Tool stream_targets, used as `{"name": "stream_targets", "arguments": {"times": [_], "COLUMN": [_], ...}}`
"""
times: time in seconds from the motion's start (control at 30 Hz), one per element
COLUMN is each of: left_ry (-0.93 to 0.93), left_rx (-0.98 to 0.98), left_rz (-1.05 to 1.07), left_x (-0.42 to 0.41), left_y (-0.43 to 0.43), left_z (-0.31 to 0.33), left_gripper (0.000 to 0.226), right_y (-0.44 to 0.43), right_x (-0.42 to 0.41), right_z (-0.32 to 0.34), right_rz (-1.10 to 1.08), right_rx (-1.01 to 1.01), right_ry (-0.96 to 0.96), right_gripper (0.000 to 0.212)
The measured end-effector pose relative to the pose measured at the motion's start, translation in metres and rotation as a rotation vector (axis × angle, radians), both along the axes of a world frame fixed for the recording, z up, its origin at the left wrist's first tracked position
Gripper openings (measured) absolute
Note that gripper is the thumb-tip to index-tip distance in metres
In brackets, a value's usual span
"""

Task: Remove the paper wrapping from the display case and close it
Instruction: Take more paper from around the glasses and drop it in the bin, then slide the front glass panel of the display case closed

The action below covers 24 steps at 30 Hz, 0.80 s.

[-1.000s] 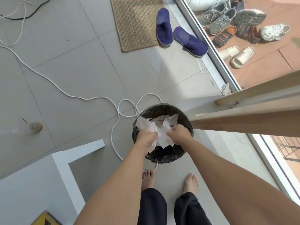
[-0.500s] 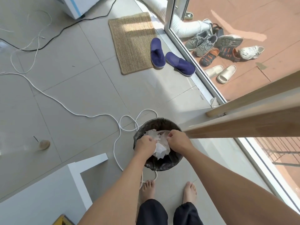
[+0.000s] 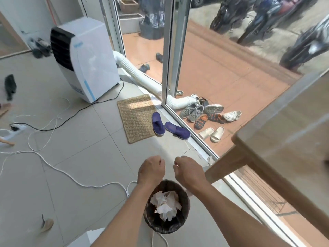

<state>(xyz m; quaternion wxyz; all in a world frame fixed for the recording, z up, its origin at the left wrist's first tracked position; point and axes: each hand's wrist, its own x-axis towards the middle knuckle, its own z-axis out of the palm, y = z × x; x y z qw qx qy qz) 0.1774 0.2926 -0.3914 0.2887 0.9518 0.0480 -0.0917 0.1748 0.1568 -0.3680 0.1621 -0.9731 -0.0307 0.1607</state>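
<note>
Crumpled white wrapping paper (image 3: 166, 205) lies inside a small round bin with a black liner (image 3: 183, 223) on the tiled floor. My left hand (image 3: 151, 169) and my right hand (image 3: 188, 171) hover above and beyond the bin, side by side, fingers loosely curled with nothing in them. Neither hand touches the paper. The display case is not in view.
A wooden table (image 3: 284, 148) juts in from the right, its leg close to my right hand. White cords (image 3: 58, 170) trail across the floor. A portable air conditioner (image 3: 85, 57), a doormat (image 3: 136, 117), blue slippers (image 3: 167, 128) and a glass door (image 3: 170, 50) lie ahead.
Both hands let go of the paper and rose out of the bin. The paper now stays in the bin. The view tilted up toward the door.
</note>
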Motion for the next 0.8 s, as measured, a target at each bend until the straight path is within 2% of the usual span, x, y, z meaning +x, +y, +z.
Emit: {"name": "stream_targets", "arguments": {"times": [0.17,0.5,0.63,0.8], "left_ry": [-0.252,-0.607,-0.774,-0.96], "left_rx": [-0.089,-0.335,-0.387,-0.441], "left_rz": [0.034,0.062,-0.026,-0.198], "left_x": [0.008,-0.024,-0.054,-0.093], "left_y": [-0.009,-0.073,-0.117,-0.178], "left_z": [0.085,0.238,0.286,0.332], "left_gripper": [0.032,0.037,0.034,0.028], "right_y": [-0.013,-0.078,-0.118,-0.183], "right_x": [-0.009,-0.078,-0.119,-0.182], "right_z": [0.09,0.257,0.307,0.356], "right_rz": [-0.038,-0.027,-0.042,-0.169], "right_rx": [0.039,0.216,0.193,0.094], "right_ry": [-0.181,-0.612,-0.784,-0.985], "right_gripper": [0.021,0.02,0.028,0.022]}}
